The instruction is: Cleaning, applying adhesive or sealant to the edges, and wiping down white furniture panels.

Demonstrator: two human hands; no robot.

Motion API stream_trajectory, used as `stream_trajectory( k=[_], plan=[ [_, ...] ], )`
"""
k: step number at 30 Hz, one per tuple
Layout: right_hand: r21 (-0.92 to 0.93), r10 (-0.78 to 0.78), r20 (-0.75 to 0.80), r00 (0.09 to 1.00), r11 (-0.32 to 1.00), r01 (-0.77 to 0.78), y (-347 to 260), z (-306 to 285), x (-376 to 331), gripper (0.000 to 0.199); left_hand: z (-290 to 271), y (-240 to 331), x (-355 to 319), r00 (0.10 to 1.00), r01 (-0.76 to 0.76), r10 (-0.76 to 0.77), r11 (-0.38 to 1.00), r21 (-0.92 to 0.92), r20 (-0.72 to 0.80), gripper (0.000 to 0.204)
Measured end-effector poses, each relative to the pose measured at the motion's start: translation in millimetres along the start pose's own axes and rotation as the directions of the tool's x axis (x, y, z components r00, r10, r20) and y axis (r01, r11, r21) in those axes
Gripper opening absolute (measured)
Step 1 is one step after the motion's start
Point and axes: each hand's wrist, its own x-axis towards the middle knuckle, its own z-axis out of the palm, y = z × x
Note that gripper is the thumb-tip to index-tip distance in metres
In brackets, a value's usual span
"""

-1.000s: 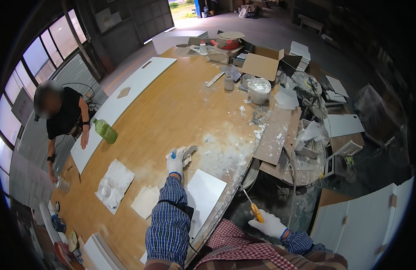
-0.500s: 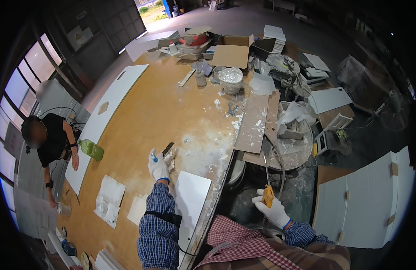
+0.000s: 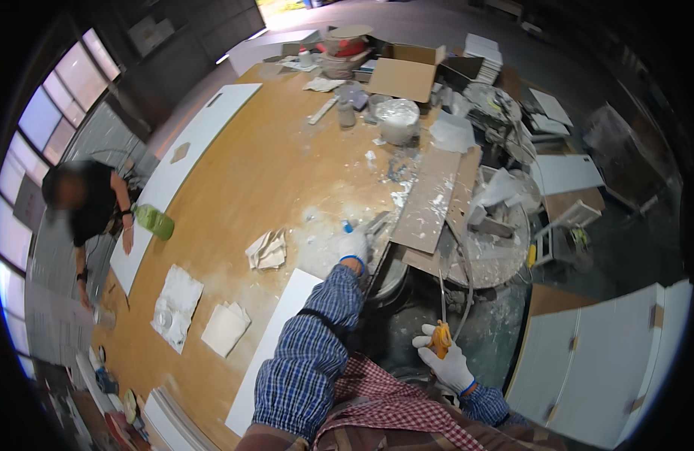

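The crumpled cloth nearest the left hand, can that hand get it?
Probably yes: the left hand is close to the crumpled cloth, with only whitish, dusty tabletop between them, though it seems to hold a blurry flat tool.

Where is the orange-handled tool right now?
In the head view, the orange-handled tool is right of centre, low in the picture, held in the gloved right hand, beyond the table's right edge.

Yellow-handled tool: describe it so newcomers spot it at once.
From the big brown table, go past its right edge, low in the picture. There the gloved right hand holds the tool, thin shaft pointing up. Its yellow handle sets it apart from the grey hose beside it.
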Motion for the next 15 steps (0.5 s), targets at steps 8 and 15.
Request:
stream_trajectory(
  k=[8,15],
  plan=[
    [0.014,0.089,-0.036,0.995,0.996,-0.089,5.5,-12.5,-2.8,0.052,26.3,9.6,-24.6,0.995,-0.073,0.055,0.97,0.23,0.086,0.059],
    [-0.171,-0.029,0.067,0.997,0.984,0.041,3.7,-2.2,16.2,0.046,-65.0,14.3,-102.3,0.896,-0.442,0.41,0.803,0.398,0.169,0.038]
  ],
)
